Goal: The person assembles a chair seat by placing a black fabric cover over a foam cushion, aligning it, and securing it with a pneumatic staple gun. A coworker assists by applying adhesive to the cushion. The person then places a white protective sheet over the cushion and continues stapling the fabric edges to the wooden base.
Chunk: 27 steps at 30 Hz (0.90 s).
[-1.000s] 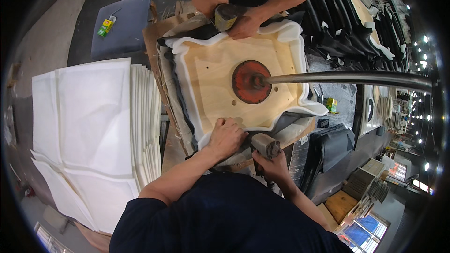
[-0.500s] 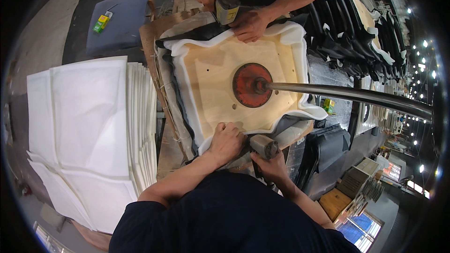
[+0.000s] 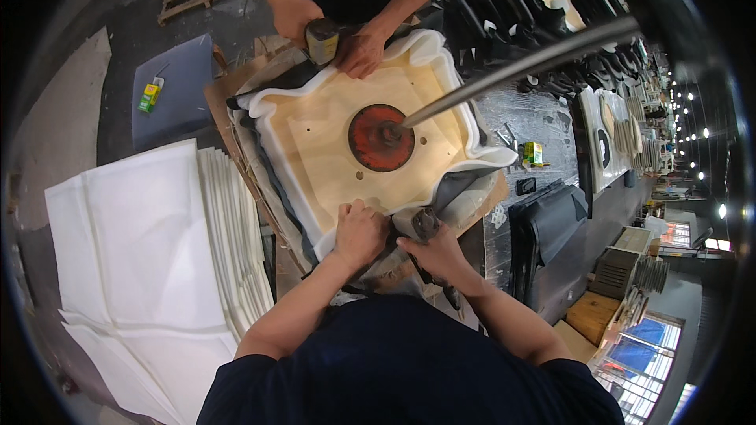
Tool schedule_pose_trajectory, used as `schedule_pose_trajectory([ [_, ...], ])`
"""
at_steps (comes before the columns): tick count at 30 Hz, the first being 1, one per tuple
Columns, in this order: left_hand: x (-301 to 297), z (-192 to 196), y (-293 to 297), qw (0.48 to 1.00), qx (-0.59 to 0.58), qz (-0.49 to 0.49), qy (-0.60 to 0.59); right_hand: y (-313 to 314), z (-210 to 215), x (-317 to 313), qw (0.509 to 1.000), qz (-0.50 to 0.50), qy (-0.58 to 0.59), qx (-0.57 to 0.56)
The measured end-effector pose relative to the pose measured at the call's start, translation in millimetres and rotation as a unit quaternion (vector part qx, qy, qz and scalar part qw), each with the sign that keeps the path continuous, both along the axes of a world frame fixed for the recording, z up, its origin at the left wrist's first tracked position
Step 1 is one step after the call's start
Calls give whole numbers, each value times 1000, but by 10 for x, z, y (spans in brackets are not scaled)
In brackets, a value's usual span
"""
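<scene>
"What could go wrong there?"

"The right hand [image 3: 439, 256], wrapped round a grey handheld tool [image 3: 413, 224], works just beside the curled left hand [image 3: 362, 232] at the square, pale wooden panel [image 3: 315, 165]'s near edge. A slip could catch knuckles. Can't tell what the left pinches."

"Anything changed?"

"The long steel pole [image 3: 520, 73] slants upward rightwards; half a second ago, downward."

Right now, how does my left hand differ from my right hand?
Your left hand holds no tool; your right hand grips a handheld tool. Your left hand is curled at the near edge of the wooden panel; your right hand sits farther right, lower in the picture. Both hands are bare.
</scene>
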<state>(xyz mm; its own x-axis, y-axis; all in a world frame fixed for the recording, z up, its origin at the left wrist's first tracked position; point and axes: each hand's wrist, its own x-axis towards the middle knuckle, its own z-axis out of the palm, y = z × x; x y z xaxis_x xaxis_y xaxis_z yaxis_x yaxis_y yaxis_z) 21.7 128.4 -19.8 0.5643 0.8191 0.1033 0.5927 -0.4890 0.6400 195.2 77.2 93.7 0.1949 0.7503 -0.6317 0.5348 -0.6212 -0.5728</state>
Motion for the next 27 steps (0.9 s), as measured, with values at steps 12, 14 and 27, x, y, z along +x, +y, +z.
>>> schedule_pose_trajectory([
  [12,749,473,37,996,-12,46,-81,-613,7,1193,938,-237,159,198],
  [14,1029,343,91,998,6,40,-43,-506,-44,1389,942,-214,162,203],
  [27,1446,143,176,998,17,46,-26,77,-67,1775,983,-103,141,46],
])
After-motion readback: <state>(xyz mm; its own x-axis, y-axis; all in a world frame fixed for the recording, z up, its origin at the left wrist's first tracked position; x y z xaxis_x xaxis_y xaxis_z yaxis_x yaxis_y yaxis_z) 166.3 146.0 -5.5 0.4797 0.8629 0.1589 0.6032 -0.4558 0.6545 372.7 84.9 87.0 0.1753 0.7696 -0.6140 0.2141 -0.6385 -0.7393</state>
